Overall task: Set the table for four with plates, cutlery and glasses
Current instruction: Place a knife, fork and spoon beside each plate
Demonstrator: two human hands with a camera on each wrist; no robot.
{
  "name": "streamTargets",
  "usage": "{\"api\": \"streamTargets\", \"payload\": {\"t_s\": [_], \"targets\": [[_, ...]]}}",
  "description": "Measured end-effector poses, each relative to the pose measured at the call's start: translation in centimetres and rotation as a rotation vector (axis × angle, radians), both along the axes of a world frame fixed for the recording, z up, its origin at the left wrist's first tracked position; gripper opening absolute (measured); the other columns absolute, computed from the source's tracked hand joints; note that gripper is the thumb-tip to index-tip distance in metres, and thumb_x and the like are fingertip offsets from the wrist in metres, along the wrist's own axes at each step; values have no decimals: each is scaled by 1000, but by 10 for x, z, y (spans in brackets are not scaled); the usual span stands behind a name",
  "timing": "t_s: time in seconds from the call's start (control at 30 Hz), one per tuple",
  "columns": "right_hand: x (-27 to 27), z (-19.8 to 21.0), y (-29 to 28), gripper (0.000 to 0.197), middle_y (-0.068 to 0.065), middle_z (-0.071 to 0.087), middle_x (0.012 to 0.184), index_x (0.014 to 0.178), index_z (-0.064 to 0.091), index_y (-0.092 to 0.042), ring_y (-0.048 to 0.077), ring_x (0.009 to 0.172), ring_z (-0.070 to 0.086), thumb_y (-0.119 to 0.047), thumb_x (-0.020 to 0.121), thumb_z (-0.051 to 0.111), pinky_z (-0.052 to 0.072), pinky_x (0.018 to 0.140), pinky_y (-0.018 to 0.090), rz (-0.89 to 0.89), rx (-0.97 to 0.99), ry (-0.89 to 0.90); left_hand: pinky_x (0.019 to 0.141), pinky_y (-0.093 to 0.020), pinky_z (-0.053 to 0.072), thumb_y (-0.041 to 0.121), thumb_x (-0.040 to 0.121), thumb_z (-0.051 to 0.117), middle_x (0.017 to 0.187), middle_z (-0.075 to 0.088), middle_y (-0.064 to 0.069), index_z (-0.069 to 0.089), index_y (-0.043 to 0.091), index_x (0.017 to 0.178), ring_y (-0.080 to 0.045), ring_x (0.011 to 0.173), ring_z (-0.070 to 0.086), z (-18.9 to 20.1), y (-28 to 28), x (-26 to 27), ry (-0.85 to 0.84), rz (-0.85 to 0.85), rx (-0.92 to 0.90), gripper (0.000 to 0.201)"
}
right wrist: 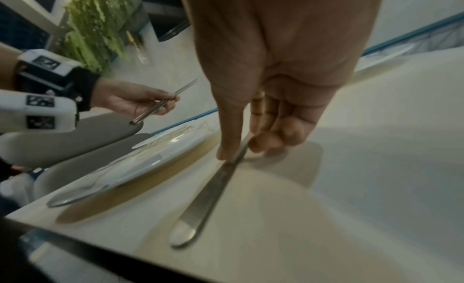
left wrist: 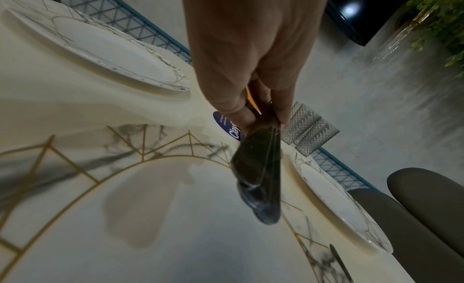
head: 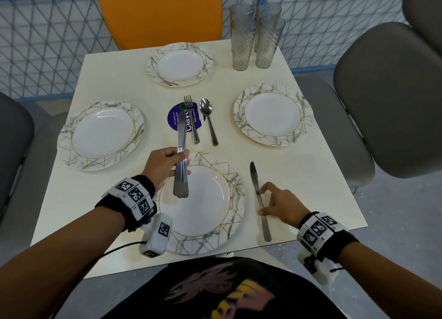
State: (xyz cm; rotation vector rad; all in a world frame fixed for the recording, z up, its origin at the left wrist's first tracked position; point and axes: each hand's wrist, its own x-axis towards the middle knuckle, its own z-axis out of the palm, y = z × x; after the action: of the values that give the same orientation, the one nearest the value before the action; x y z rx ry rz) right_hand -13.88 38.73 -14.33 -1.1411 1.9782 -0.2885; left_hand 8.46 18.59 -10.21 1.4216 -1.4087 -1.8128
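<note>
- Cutlery is being dealt out. The four plates are down, one per side, and the near plate [head: 201,206] is getting its knife [head: 259,199], which lies flat on the table [head: 299,175] just right of the plate, blade pointing away from the person.
- The right hand [head: 279,205] pinches that knife at mid-handle, thumb one side, fingertips the other, seemingly squaring it to the plate.
- The left hand [head: 165,165] is closed round a bundle of spare knives [head: 181,161], held above the near plate's far rim, blades toward the table's middle.
- Next, I'd judge, the right hand lets go and takes a knife from the bundle for another place, laying each parallel to its plate and clear of the rim.
- The forks [head: 191,117] and spoon [head: 209,120] wait mid-table over a blue sticker [head: 173,120]; the forks look stacked.
- The glasses [head: 257,39], ribbed and smoky-clear, are clustered at the far right corner, not yet set out.
- The knives are plain steel and slim, likely slippery when bunched.
</note>
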Motion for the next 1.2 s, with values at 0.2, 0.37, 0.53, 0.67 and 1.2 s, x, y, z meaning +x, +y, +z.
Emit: {"api": "streamTargets", "payload": {"t_s": [0.2,0.37,0.53,0.67,1.2], "targets": [[-15,2,-2,91,2,35,136,142,30,-37,23,124,32,-58,64,72,33,102,34,322,-29,423,70,-40,61,13,87,64,79,58,-8,63,-4,98,-18,74,62,0,1,-1,9,-3,2,21],[-10,-4,-2,90,2,28,145,141,30,-39,25,131,28,-65,64,68,28,106,36,346,-39,452,72,-42,60,15,87,64,80,59,-7,63,-5,101,-19,75,63,-1,2,-1,12,-7,-3,24],[-4,-6,-3,89,1,29,144,141,31,-39,24,129,29,-64,64,69,28,104,37,333,-54,429,69,-38,61,14,87,65,78,57,-6,63,-5,102,-18,72,61,-1,2,-1,21,-5,6,24],[-5,-5,-3,89,-1,27,144,141,27,-41,23,130,27,-64,65,67,27,106,36,337,-35,422,68,-38,61,13,86,65,78,52,-7,64,-5,101,-21,73,56,-1,3,-2,22,1,10,24],[-14,18,-55,46,10,51,119,126,54,-15,28,111,44,-25,83,66,36,95,33,142,-415,341,55,-28,58,14,84,68,75,59,-11,68,1,94,-23,67,57,3,0,-4,-15,-44,11,16]]}}
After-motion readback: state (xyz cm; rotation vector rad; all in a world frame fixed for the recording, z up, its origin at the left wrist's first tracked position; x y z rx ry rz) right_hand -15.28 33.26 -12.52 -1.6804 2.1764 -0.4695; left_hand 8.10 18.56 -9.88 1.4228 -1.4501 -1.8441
